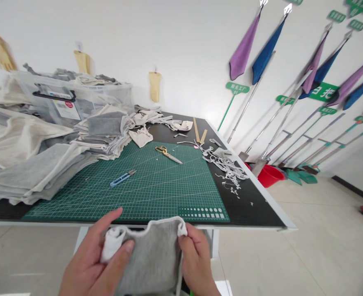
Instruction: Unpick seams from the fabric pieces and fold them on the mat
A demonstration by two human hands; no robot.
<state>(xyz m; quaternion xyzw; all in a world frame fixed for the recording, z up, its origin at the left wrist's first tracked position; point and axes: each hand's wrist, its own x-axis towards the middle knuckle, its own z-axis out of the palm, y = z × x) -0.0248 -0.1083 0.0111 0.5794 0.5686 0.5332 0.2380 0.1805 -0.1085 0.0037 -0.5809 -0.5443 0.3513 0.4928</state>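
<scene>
At the bottom centre of the frame, the left hand (90, 263) and right hand (196, 259) each pinched a top corner of a grey cloth piece (152, 259), held just below the bench (261, 205) edge. The grip was clenched on fabric; spreading the hem seemed underway, calling for even tension.

Between the hands lies a grey cloth (153, 259), soft and fuzzy, with a stitched white hem. Just beyond the hands, the cutting mat (157, 185) looks like matt green plastic printed with a fine grid, on a desk (261, 205) with a dull black top. Farther off, the scissors (168, 154) show shiny metal blades and golden handles. To the left of the hands, stacked fabric (30, 164) looks woven and matt.
</scene>
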